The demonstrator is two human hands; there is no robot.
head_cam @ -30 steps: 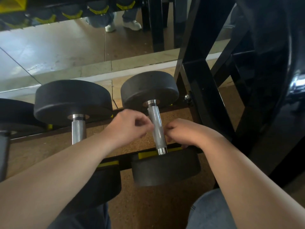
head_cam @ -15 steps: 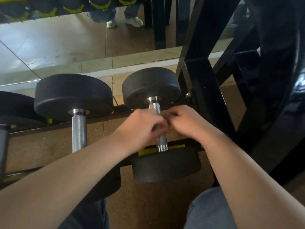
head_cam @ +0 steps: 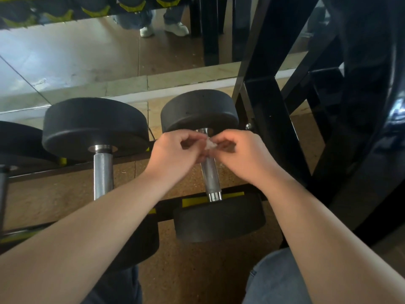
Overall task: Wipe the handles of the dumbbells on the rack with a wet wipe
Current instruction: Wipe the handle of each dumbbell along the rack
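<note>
A black dumbbell (head_cam: 219, 218) lies on the low rack with its steel handle (head_cam: 210, 176) pointing away from me. Over the far end of that handle, my left hand (head_cam: 175, 155) and my right hand (head_cam: 238, 154) meet, and both pinch a small crumpled white wet wipe (head_cam: 210, 145) between their fingertips. The upper part of the handle is hidden behind my fingers. A second, larger dumbbell (head_cam: 94, 126) sits to the left with its handle (head_cam: 103, 174) bare.
A black rack upright (head_cam: 271, 119) rises just right of my hands. The front rail with yellow pads (head_cam: 232, 197) runs under the dumbbells. A third dumbbell (head_cam: 13, 139) shows at the far left. A mirror (head_cam: 87, 51) stands behind, and my knees are below.
Both hands slid from the near half of the handle up to its far end and came together, and the white wipe now shows between the fingertips.
</note>
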